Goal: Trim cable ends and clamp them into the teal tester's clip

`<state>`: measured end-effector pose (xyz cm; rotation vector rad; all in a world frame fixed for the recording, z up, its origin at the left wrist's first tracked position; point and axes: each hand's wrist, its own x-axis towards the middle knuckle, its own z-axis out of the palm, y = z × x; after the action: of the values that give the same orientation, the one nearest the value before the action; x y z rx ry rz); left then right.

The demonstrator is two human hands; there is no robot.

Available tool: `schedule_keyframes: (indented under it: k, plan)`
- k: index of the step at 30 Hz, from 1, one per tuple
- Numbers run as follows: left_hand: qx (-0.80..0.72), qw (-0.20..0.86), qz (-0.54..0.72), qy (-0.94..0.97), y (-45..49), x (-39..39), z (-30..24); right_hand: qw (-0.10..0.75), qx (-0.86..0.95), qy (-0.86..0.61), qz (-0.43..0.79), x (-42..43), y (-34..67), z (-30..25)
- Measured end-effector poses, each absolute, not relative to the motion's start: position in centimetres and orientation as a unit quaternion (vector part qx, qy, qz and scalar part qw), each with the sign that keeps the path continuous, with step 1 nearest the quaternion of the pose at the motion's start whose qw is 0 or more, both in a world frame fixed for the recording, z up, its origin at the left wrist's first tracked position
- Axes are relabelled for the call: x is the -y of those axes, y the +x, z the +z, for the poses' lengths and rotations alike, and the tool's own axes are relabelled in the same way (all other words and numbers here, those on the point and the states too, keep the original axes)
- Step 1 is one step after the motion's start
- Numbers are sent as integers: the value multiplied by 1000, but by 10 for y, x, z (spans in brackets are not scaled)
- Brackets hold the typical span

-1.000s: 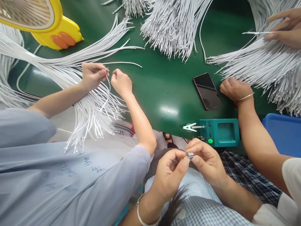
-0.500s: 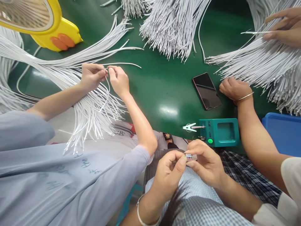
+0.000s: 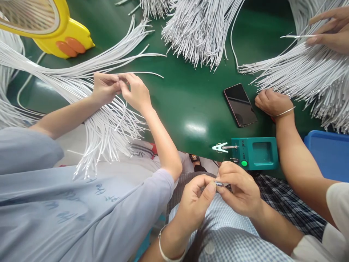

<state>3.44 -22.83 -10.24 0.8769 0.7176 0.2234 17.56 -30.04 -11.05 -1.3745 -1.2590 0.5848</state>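
Low in the head view, in front of a checked garment, my left hand (image 3: 195, 202) and my right hand (image 3: 240, 187) meet at the fingertips. Between them they pinch a small part (image 3: 219, 184), bluish and whitish; its kind is too small to make out. Thumb and index finger of both hands are closed around it, hiding most of its edges. Just beyond my right hand stands a green tabletop device (image 3: 255, 153) with a bright green button and a pale clip (image 3: 220, 147) on its left side.
On the green table (image 3: 188, 105) lie a phone (image 3: 240, 105) and bundles of white wires (image 3: 196, 32). A person at left works on a wire with both hands (image 3: 120, 89). At right are another person's hands (image 3: 274, 103) and a blue tray (image 3: 328, 154). A yellow fan (image 3: 64, 40) stands upper left.
The small part in my fingers has turned; a reddish band seen before no longer shows. My right fingertips shifted slightly. The left co-worker's right hand has moved left against the other hand.
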Motion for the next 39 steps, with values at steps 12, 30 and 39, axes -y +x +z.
schedule_keyframes:
  k: [12,30,39]
  plan:
    - [-363,845,80,384,38,224,-100,527,559,-597,232,299,175,-108]
    - [-369,843,91,380,32,232,-110,541,566,-580,225,294,175,-110]
    - [-371,856,93,348,33,226,-105,516,566,-596,241,294,177,-109]
